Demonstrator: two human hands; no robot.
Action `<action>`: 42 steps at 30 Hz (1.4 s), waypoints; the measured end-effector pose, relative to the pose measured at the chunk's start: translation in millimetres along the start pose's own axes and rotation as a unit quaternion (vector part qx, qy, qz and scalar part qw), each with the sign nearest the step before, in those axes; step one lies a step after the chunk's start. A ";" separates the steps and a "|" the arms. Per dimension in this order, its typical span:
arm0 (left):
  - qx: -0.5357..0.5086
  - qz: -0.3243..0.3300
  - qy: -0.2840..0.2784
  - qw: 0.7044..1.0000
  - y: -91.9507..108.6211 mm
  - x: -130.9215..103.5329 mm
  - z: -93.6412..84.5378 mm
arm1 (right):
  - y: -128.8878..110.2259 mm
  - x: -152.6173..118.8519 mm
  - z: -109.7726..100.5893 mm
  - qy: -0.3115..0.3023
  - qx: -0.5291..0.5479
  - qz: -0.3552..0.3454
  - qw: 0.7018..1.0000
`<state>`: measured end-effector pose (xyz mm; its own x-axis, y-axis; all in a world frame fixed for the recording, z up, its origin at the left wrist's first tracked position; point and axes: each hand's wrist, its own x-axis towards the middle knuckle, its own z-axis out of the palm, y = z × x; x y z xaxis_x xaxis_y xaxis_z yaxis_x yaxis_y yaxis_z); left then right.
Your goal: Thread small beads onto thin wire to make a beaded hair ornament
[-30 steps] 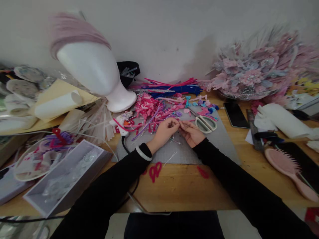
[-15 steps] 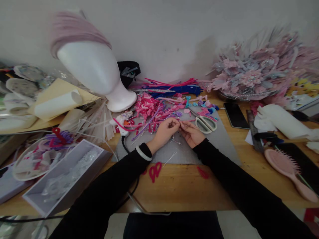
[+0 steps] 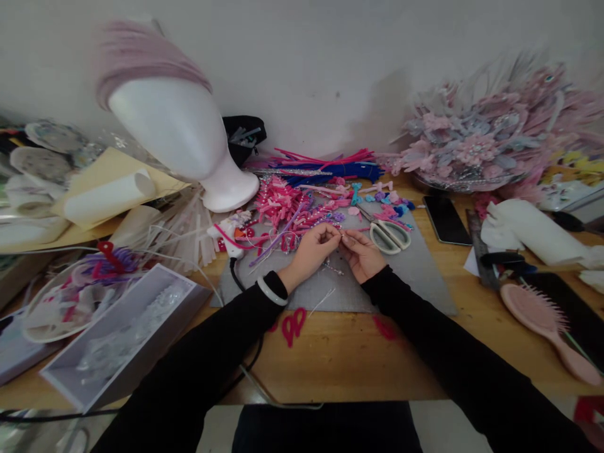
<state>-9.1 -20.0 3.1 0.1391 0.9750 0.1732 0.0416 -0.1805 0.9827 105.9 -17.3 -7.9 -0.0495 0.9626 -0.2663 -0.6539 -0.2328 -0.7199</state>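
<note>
Over the grey mat (image 3: 396, 283), my left hand (image 3: 311, 251) and my right hand (image 3: 362, 254) meet fingertip to fingertip. Both are pinched closed on something too small to make out. A beaded silvery strand (image 3: 334, 269) shows just below the fingers. White-handled scissors (image 3: 391, 236) lie right beside my right hand. Behind my hands sits a heap of pink pipe-cleaner pieces (image 3: 278, 204). Nearer to me are red pipe-cleaner loops (image 3: 293, 326) and a thin white twisted wire (image 3: 323, 301) at the mat's front edge.
At left stand a white foam head (image 3: 170, 126), a glue gun (image 3: 231, 236) with its cord, and a lilac box (image 3: 61, 377) of clear packets. To the right lie a phone (image 3: 447, 219), a pink hairbrush (image 3: 533, 311), a paper roll (image 3: 538, 229) and a bowl of pink flowers (image 3: 472, 141).
My right hand and forearm have shifted very slightly left. My left hand holds almost the same place, and the fingertips are still together.
</note>
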 end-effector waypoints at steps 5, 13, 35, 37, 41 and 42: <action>0.001 0.006 -0.001 1.000 0.6 0.0 -0.3 | 0.8 0.0 0.3 0.006 0.006 -0.003 1.000; -0.004 0.002 0.002 1.000 -1.8 0.3 -0.2 | 3.1 -2.1 2.4 0.015 0.012 -0.026 0.999; -0.031 -0.027 0.007 0.999 -5.0 0.9 -0.1 | 2.6 -5.1 5.8 0.023 -0.004 -0.049 0.999; -0.038 -0.026 0.008 0.999 -4.6 0.9 0.2 | 2.8 -4.9 5.6 0.022 -0.008 -0.049 0.999; -0.044 -0.030 0.006 0.999 -3.8 0.9 0.5 | 3.2 -4.3 4.9 0.022 -0.007 -0.051 0.998; -0.045 -0.029 0.005 0.999 -3.6 0.9 0.5 | 3.3 -4.1 4.5 0.020 -0.007 -0.052 0.998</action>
<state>-8.7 -18.5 -0.4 0.1287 0.9849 0.1154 -0.0392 -0.1113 0.9930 100.6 -21.4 -6.3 0.0488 0.9754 -0.2148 -0.6428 -0.1339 -0.7542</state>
